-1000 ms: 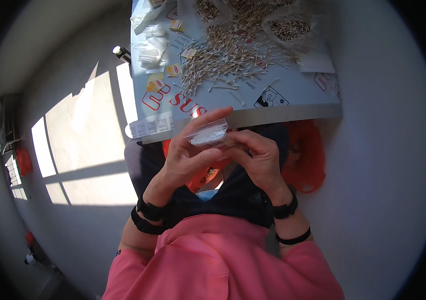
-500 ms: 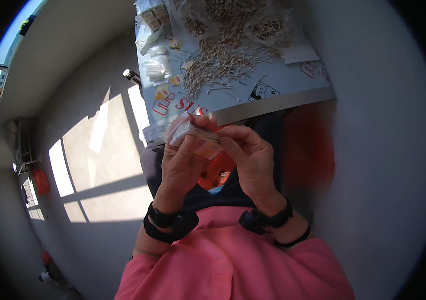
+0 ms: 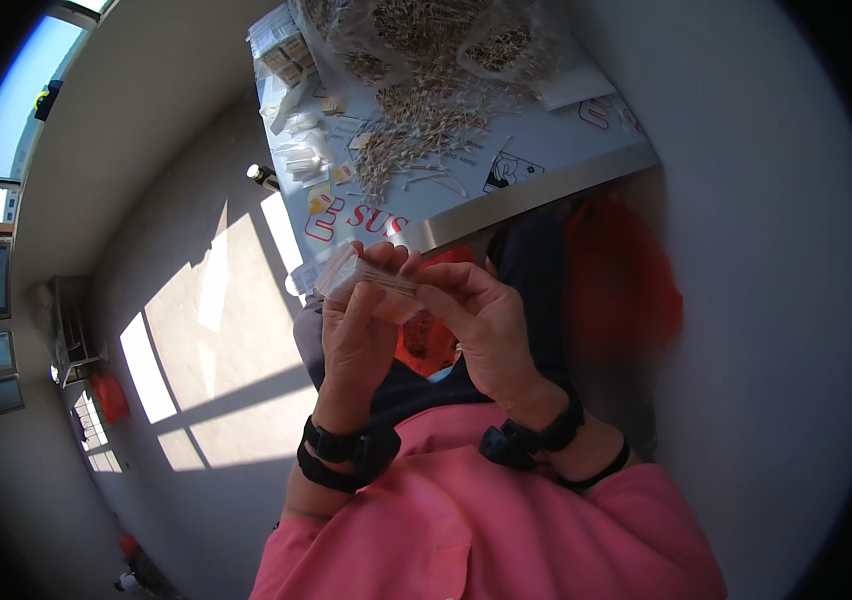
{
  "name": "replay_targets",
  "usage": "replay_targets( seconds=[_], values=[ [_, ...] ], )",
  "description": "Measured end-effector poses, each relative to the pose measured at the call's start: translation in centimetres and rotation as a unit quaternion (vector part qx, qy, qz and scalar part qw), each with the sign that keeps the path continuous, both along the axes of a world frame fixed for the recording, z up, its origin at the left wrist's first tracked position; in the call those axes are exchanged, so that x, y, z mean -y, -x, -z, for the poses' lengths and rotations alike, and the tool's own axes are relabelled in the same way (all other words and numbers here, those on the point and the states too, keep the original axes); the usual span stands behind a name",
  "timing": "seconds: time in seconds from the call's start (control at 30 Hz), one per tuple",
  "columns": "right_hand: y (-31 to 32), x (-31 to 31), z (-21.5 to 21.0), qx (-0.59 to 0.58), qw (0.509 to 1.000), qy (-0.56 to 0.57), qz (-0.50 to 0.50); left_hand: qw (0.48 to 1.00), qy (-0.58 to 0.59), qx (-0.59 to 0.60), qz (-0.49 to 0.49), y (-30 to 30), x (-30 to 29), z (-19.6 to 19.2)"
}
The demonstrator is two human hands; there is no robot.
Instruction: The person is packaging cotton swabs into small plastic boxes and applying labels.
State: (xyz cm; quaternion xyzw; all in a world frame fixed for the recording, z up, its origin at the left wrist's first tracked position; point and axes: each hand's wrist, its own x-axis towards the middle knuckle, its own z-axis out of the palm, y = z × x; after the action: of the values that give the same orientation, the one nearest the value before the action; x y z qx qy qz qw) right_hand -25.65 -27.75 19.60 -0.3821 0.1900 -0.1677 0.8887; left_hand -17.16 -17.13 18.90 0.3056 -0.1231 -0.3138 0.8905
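Packet (image 3: 339, 277) of clear plastic, holding slim-stemmed cotton swabs (image 3: 396, 284), is gripped between thumb and curled fingers of the left hand (image 3: 356, 335); the right hand (image 3: 484, 322) pinches its right end. Beyond both hands, loose swabs (image 3: 416, 128) form a bristly heap on the smooth table (image 3: 568, 138).

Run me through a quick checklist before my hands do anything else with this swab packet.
1. Left hand gripping the small transparent plastic packet of swabs: ok.
2. Right hand firmly pinching the packet's right end: cannot tell; its fingertips are at that end.
3. Packet sealed: cannot tell; fingers and blur hide its edges.
4. Packet over the pale printed tabletop: not ok; it is in front of the near edge.
5. Loose white-tipped swabs neatly gathered: not ok; strays lie around the heap.
6. Small yellow-and-white paper slips on the tabletop: ok, left of the heap.
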Motion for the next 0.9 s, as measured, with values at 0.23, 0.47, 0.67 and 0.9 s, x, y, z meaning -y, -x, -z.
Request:
replay_targets(
  seconds=[0.23, 0.47, 0.67, 0.9],
  values=[
    [1.0, 0.5, 0.4, -0.024, 0.995, 0.097, 0.010, 1.000, -0.001, -0.021, -0.004, 0.4, -0.1, 0.1],
    [1.4, -0.2, -0.7, 0.007, 0.855, 0.502, 0.127, 0.999, 0.033, -0.042, 0.004, 1.0, 0.1, -0.2],
    [1.0, -0.8, 0.7, 0.041, 0.780, 0.602, 0.165, 0.997, -0.051, -0.063, 0.001, 1.6, -0.7, 0.5],
    [1.9, 0.0, 0.5, -0.027, 0.999, 0.023, -0.041, 0.995, -0.079, -0.064, 0.015, 1.7, -0.5, -0.2]
  ],
)
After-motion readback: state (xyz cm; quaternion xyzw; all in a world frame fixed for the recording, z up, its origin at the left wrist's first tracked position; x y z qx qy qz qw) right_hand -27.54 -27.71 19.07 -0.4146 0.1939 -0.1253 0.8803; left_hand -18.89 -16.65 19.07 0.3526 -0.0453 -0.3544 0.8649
